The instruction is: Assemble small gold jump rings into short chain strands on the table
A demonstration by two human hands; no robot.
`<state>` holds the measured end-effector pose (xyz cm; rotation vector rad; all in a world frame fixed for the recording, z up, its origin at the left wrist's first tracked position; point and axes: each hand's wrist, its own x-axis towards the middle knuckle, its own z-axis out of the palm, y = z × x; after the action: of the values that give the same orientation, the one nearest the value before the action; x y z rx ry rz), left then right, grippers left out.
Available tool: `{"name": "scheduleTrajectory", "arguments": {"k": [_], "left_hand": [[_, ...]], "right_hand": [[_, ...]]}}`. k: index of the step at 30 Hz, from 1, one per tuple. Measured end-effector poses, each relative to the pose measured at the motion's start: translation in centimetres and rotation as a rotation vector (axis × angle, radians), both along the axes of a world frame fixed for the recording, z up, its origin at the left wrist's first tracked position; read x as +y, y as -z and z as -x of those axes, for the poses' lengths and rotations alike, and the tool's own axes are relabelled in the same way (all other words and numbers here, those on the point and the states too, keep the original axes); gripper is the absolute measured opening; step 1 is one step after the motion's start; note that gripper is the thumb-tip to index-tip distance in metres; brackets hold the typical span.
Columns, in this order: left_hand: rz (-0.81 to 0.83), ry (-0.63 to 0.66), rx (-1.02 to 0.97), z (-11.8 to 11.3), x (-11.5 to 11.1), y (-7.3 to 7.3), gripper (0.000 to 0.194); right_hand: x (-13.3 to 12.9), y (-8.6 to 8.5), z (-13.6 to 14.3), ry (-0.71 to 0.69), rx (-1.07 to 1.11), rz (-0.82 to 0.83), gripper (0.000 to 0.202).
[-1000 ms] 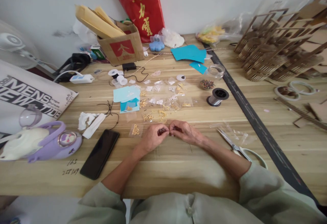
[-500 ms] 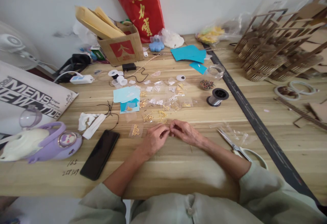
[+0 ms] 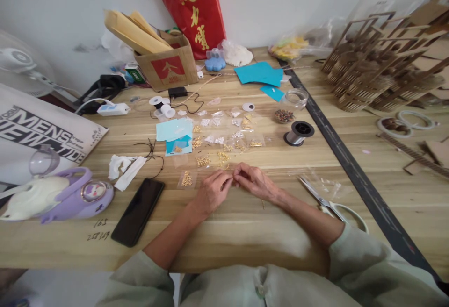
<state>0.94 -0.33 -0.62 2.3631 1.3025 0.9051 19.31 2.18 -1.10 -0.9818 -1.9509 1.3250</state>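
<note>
My left hand [image 3: 213,189] and my right hand [image 3: 253,181] meet fingertip to fingertip above the wooden table. Both are pinched closed, and whatever lies between the fingertips is too small to make out. A short gold chain [image 3: 263,204] shows below my right hand. Just beyond my hands lie gold beads [image 3: 202,161] and more gold pieces [image 3: 223,158]. To the left of my left hand is a small clear bag of gold beads [image 3: 187,179]. Silver pieces [image 3: 214,139] in clear bags sit farther back.
A black phone [image 3: 138,212] lies left of my left forearm. Open scissors [image 3: 326,202] rest beside my right forearm, with a wire spool [image 3: 299,133] beyond. Blue sheets [image 3: 259,73], a cardboard box [image 3: 170,66] and woven baskets [image 3: 365,78] stand or lie farther back.
Both hands keep nearly the same place and pinch. The view has shifted very slightly; nothing on the table has visibly moved.
</note>
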Motion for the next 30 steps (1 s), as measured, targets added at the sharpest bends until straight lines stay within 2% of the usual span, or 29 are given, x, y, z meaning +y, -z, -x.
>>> {"name": "scheduleTrajectory", "arguments": {"k": [9, 16, 20, 22, 25, 30], "left_hand": [[-0.033, -0.019, -0.079, -0.1, 0.4, 0.1, 0.011], [-0.004, -0.001, 0.060, 0.7, 0.5, 0.5, 0.014], [0.038, -0.007, 0.054, 0.7, 0.5, 0.4, 0.013], [0.105, -0.028, 0.021, 0.7, 0.6, 0.4, 0.011], [0.301, -0.060, -0.065, 0.7, 0.8, 0.1, 0.007], [0.661, 0.034, -0.326, 0.9, 1.2, -0.8, 0.012]], "right_hand": [[0.0, -0.3, -0.2, -0.001, 0.035, 0.037, 0.015], [0.4, 0.1, -0.3, -0.043, 0.050, 0.071, 0.020], [0.4, 0.2, -0.4, -0.056, 0.050, 0.079, 0.021], [0.5, 0.2, -0.4, -0.070, 0.049, 0.081, 0.022], [0.6, 0.0, -0.4, -0.090, 0.029, 0.063, 0.022], [0.7, -0.1, -0.5, -0.113, 0.024, 0.060, 0.020]]}}
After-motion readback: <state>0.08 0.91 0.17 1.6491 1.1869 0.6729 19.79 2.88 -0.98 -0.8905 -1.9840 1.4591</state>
